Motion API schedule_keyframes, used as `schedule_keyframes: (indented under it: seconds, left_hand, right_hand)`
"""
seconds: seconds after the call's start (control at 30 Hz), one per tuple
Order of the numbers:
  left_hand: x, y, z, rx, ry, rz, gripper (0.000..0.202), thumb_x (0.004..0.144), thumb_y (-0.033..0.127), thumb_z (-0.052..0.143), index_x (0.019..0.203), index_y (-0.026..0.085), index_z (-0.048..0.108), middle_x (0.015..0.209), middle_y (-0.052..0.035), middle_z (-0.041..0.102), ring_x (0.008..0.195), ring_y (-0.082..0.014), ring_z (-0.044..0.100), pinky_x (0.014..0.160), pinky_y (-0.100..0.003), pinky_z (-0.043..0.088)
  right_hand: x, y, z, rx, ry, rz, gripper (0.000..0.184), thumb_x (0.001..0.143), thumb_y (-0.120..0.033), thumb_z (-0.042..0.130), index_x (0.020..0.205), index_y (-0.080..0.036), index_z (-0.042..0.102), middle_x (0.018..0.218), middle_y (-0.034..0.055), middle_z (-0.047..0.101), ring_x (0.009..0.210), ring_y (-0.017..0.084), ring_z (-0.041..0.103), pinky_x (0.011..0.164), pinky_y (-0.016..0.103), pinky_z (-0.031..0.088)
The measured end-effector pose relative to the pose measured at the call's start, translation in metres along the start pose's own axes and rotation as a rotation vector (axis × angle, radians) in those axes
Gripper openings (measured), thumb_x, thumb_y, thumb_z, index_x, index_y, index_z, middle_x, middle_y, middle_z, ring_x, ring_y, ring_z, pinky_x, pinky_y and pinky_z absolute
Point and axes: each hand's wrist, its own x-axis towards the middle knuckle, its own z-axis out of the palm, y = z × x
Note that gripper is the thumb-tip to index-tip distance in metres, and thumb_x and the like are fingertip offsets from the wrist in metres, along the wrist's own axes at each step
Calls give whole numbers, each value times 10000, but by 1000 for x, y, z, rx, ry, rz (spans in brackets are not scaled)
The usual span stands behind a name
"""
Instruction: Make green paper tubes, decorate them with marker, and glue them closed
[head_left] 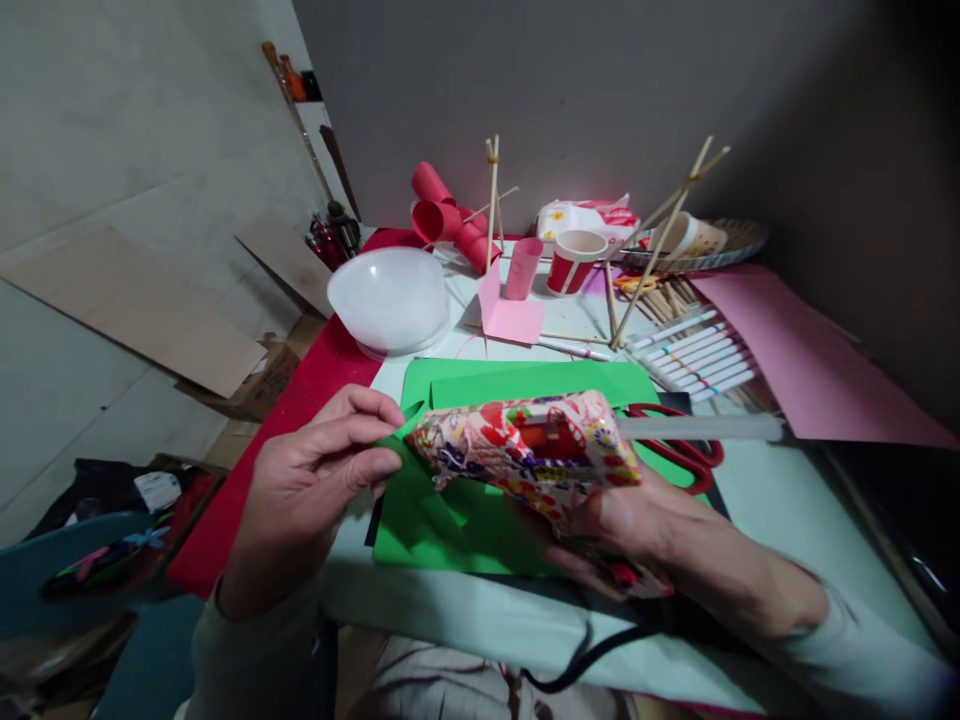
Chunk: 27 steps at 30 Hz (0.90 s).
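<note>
My right hand (pixel 645 540) grips a glue gun (pixel 525 445) covered in a flowery red and white pattern. A clear glue stick (pixel 705 428) juts from its back, and its black cord (pixel 592 650) trails toward me. The nozzle points left at a small green paper piece (pixel 401 425) pinched between the thumb and fingers of my left hand (pixel 315 480). Both hands hover over green paper sheets (pixel 517 385) lying on the white table (pixel 780 510).
Red-handled scissors (pixel 686 455) lie right of the gun. Behind stand a white bowl (pixel 390 298), pink paper (pixel 510 318), red paper cups (pixel 574 262), red rolls (pixel 446 215), stick frames (pixel 493 200), white markers (pixel 697 355) and a large pink sheet (pixel 795 350). Red paper (pixel 300 400) hangs off the left edge.
</note>
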Motion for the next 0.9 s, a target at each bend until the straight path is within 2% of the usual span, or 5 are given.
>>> schedule_keyframes:
  seconds: [0.23, 0.43, 0.6, 0.8, 0.9]
  left_hand:
    - [-1, -3, 0, -52, -18, -26, 81, 883, 259, 760, 833, 284, 818, 984, -49, 661, 840, -140, 634, 560, -177, 500]
    - [-1, 0, -1, -37, -23, -6, 95, 870, 229, 764, 810, 279, 817, 963, -48, 671, 862, -145, 646, 590, -173, 523]
    - [1, -1, -1, -43, -31, 0, 103, 866, 218, 762, 815, 288, 819, 957, -42, 676, 845, -138, 649, 586, -168, 522]
    - [2, 3, 1, -24, -9, 17, 104, 836, 192, 763, 775, 259, 813, 912, -46, 677, 822, -143, 654, 574, -169, 520]
    - [3, 5, 1, -30, 15, -9, 93, 828, 194, 762, 771, 246, 813, 915, -49, 667, 787, -132, 640, 562, -167, 510]
  right_hand:
    - [2, 1, 7, 113, 65, 28, 388, 906, -575, 689, 989, -197, 659, 737, -25, 493, 501, 74, 306, 377, 214, 174]
    - [3, 1, 6, 106, 52, 5, 285, 947, -506, 670, 963, -222, 659, 720, -33, 496, 494, 69, 298, 380, 194, 201]
    - [3, 2, 3, 73, 11, 28, 312, 956, -512, 651, 1090, -230, 666, 723, -30, 481, 481, 66, 293, 370, 175, 230]
    - [1, 8, 9, 9, 125, 25, 367, 916, -568, 647, 858, -208, 606, 721, -10, 505, 488, 77, 285, 367, 204, 187]
    - [0, 7, 10, -9, 136, 33, 382, 912, -591, 639, 901, -210, 629, 712, -13, 503, 514, 91, 301, 398, 214, 208]
